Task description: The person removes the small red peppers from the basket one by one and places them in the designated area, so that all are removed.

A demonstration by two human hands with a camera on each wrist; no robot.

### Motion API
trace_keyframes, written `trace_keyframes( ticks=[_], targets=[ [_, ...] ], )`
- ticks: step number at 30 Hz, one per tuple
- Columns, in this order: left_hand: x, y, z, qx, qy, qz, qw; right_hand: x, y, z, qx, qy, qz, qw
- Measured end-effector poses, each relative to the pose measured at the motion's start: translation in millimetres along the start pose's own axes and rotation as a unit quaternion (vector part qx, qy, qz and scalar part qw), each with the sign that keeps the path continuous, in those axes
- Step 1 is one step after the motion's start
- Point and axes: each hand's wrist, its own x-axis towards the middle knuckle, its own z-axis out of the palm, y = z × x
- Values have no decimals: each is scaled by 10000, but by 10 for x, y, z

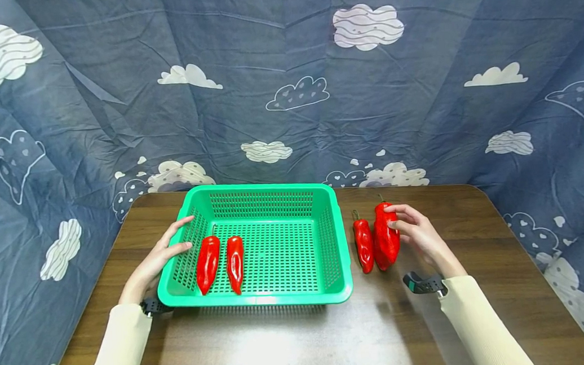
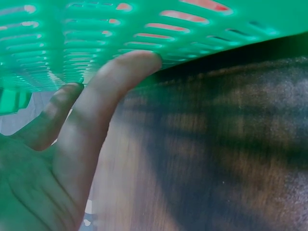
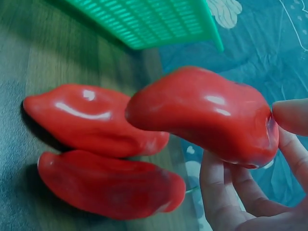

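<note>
The held pepper [image 3: 202,115] is seen to the right of the green basket [image 1: 256,300], outside its rim, its long axis running roughly front to back, narrow tip toward the person. It is pinched near its far end between thumb and fingers of the right hand [image 1: 420,233], the nearer one, beside two loose peppers [image 3: 110,185]. The basket's left side is touched by the left hand [image 1: 157,260], fingers spread; how firmly cannot be told.
</note>
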Motion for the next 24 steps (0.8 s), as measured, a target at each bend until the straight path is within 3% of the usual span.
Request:
trace_keyframes(
  ticks=[9, 16, 24],
  targets=[
    [10, 3, 8, 60, 26, 55, 10000, -19, 115, -112, -160, 142, -53, 9998],
    [-8, 7, 25, -419, -80, -121, 9990, -65, 123, -158, -178, 451, 276, 9984],
    [-5, -1, 12, -389, -53, -93, 9992, -90, 200, -229, -410, 700, 414, 9958]
  ],
)
